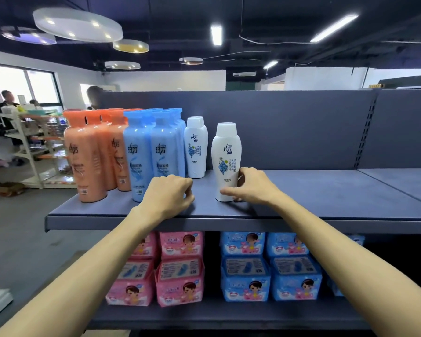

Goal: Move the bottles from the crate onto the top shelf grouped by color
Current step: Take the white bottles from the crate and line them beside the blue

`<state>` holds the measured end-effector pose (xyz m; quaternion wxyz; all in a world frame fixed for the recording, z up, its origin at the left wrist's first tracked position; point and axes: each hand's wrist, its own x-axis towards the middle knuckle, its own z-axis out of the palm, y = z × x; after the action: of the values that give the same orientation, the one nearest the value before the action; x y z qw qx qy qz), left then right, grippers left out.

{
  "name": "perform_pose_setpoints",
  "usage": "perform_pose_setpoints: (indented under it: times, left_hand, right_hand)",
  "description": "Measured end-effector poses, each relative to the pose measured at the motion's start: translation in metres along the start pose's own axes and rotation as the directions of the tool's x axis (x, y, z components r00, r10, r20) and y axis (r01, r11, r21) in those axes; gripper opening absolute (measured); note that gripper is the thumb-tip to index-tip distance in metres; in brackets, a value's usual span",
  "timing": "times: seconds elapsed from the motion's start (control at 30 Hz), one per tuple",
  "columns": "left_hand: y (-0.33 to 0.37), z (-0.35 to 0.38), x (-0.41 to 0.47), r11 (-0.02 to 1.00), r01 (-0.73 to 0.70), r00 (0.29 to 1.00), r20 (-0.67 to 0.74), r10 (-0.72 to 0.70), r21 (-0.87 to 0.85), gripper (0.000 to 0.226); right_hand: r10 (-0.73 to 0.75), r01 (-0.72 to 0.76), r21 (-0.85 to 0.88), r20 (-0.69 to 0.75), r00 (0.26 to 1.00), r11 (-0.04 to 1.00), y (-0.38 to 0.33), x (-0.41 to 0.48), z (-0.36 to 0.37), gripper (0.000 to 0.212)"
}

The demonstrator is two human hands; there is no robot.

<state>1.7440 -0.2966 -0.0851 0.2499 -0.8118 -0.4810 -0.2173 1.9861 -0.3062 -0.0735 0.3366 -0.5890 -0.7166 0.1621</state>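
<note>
Two bare forearms rise from the bottom edge. The left hand (pixel 170 193) rests at centre frame on the top shelf (pixel 326 190), its grip curled on nothing. The right hand (pixel 253 184) has its grip round the base of a smooth white bottle (pixel 226 154) printed "拉芳" and "REFRESHING". It stands upright on the shelf. To its left stand a white pair (pixel 196 147), blue bottles (pixel 153 147) and orange bottles (pixel 90 152), their back rows mostly hidden.

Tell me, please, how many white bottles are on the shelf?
3: front white bottle beside the blue bottles, second bottle right behind it, third bottle further right, gripped by the right hand. Others may be hidden.
</note>
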Motion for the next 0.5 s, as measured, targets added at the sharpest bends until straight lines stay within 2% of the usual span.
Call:
perform_pose_setpoints:
  times: [0.23,0.5]
  left_hand:
    - [-0.007,0.007,-0.008,0.999,0.021,0.996,-0.089,-0.023,-0.026,0.014]
    - [-0.016,0.015,-0.015,0.994,-0.026,0.979,-0.202,0.004,-0.106,0.018]
  right_hand:
    - [0.009,-0.007,0.023,-0.060,0.998,1.000,-0.015,0.026,0.032,0.044]
    - [0.043,-0.047,-0.038,-0.110,0.993,0.998,-0.026,0.062,0.059,0.049]
